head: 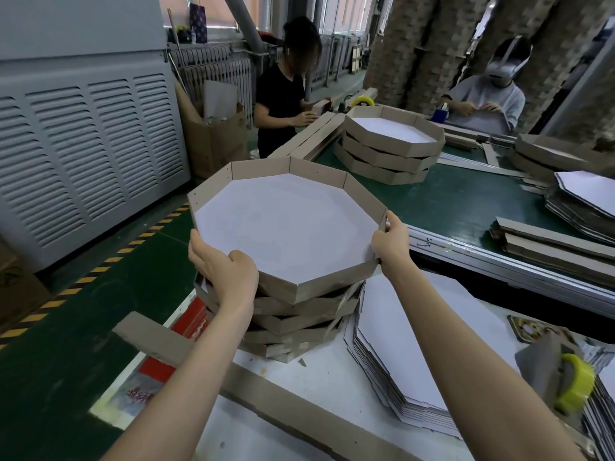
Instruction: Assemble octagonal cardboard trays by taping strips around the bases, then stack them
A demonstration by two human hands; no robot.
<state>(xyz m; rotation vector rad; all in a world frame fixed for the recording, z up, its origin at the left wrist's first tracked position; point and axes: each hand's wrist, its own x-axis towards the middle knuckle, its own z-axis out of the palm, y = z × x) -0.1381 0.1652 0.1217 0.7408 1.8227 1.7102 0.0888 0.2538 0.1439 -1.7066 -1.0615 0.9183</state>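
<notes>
Nearest, a long brown cardboard strip (283, 402) lies slantwise over the white worktable (332, 387), passing beneath both bare forearms. A red printed sheet (191, 322) lies flat at the table's left edge. To the right, a thick pile of flat octagonal bases (432, 344), white-faced with grey layered edges, lies close beside the work, and a yellow tape roll (577, 382) rests past it, partly covered by a grey flap. Just ahead, the left hand (223, 267) grips the near-left wall of the octagonal tray (286, 224), thumb hooked over the rim and fingers curled down the outside. The right hand (389, 241) clamps the right wall, thumb inside and fingers wrapped around the outer face. The tray has a smooth white floor and a low matte brown wall creased at each corner. It sits atop a stack of finished trays (293, 322), whose corners are twisted out of line. Whether it rests fully on the stack cannot be told. Beyond, a green-topped bench (449, 201) with a metal edge rail carries a second tray stack (389, 151), bundled brown strips (549, 242) and more flat bases (589, 191). On the left stands a grey louvred cabinet (83, 144) above a yellow-and-black floor stripe (100, 269). Farthest off, a person in black (279, 98) and a person in grey (492, 98) work at the bench.
</notes>
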